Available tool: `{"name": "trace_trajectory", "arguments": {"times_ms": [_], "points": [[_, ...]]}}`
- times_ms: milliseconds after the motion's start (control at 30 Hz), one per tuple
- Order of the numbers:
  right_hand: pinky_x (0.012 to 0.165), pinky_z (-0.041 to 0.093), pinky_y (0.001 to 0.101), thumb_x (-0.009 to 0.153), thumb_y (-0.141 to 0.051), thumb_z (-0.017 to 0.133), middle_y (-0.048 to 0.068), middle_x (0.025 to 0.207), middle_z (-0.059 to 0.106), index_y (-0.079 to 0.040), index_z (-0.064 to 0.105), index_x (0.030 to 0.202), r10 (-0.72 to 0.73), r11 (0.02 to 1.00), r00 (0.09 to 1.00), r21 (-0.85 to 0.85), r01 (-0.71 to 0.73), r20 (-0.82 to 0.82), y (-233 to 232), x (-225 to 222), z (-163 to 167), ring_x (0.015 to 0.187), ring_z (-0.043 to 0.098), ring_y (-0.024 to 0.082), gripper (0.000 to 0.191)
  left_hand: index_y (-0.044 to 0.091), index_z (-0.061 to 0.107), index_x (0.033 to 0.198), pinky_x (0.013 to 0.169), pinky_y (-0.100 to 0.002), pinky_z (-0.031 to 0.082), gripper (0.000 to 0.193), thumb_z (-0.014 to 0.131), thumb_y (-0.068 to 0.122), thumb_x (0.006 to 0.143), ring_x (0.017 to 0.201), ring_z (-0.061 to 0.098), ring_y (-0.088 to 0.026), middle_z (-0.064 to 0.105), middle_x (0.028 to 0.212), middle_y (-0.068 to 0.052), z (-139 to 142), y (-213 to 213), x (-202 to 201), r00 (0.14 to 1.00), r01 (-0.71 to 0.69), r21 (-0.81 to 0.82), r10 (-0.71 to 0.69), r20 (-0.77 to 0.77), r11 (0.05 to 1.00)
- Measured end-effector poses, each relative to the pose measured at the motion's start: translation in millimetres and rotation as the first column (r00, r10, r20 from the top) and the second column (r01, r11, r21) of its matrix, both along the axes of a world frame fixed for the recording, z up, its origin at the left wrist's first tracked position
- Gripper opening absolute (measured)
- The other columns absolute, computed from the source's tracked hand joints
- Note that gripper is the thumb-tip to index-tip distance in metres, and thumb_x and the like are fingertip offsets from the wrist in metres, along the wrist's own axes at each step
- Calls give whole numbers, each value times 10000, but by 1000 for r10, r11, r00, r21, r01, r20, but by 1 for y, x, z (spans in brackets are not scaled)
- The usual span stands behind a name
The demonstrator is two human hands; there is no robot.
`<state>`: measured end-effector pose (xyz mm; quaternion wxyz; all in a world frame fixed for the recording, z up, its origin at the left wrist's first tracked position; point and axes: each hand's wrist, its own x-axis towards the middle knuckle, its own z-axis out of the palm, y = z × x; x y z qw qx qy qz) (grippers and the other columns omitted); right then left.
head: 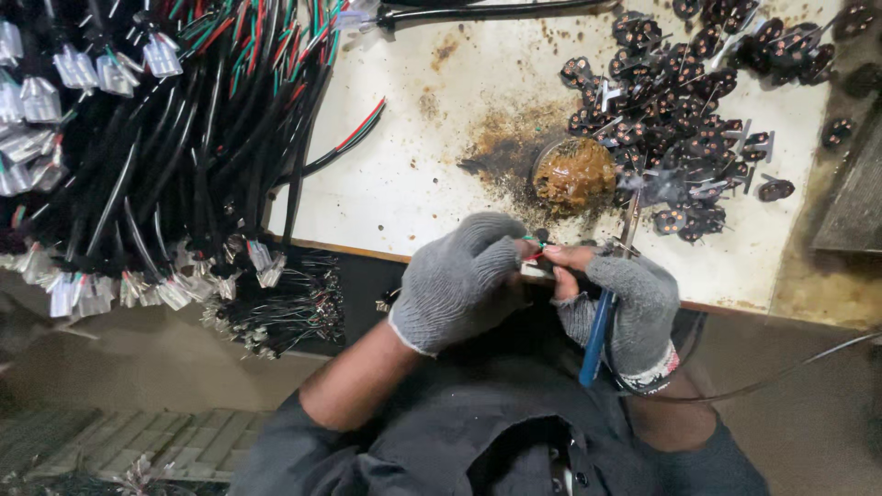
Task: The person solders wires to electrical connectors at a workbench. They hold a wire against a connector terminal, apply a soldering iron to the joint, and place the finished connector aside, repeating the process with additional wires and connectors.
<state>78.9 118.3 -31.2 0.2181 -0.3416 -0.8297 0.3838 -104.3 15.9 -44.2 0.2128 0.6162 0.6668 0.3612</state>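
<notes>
Soldering step, judged: my left hand point(464, 280) pinches a small connector with red and green leads point(533, 246) at the surface's near edge. My right hand point(629, 303) clamps the blue-handled iron point(599, 332). Next calls for steadying the tip on the joint, flux tin point(575, 173) close.

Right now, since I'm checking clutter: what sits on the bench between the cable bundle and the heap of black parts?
Head view: a small round tin of brown paste amid brown stains on the white bench.
</notes>
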Motion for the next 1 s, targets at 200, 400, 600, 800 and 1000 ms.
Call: {"name": "trace_trajectory", "arguments": {"times_ms": [200,400,600,800,1000], "points": [[744,546,325,881,-78,755,90,921,749,-101,769,1053,-16,997,999,-71,13,-43,2,1,8,797,716,221,174,110,609,1266,659,-453,535,494,747,183,797,843,666,-335,638,946,-119,44,-43,-39,996,64,-328,-78,-30,942],[888,563,331,958,-115,744,111,1023,725,-112,490,1187,-63,997,949,-71,43,-308,-4,12,3,932,712,196,342,161,723,1010,668,-443,526,155,740,208,863,828,664,-315,660,901,-76,71,-50,-43,993,17,-277,-50,-111,961],[931,553,333,1043,-65,739,174,1039,713,-109,286,1353,-347,930,774,-86,358,-530,-15,24,-7,939,721,236,551,203,756,1026,720,-418,463,120,778,213,909,851,621,-256,636,952,-8,134,35,-49,797,-120,285,263,-544,951],[848,578,378,856,-67,724,230,1079,545,-26,379,1260,-291,925,836,88,371,-466,-13,27,-4,958,640,305,533,183,660,1268,972,-483,506,464,755,396,867,1154,632,-313,593,1291,-128,172,93,-23,888,134,653,202,-412,745],[864,523,356,889,-51,734,89,1003,718,-36,430,1178,-156,964,938,160,213,-309,-9,34,-6,878,704,218,420,193,663,1300,881,-392,532,368,760,322,970,1096,672,-277,635,1277,-91,155,31,121,559,739,369,-818,131,564]]}}
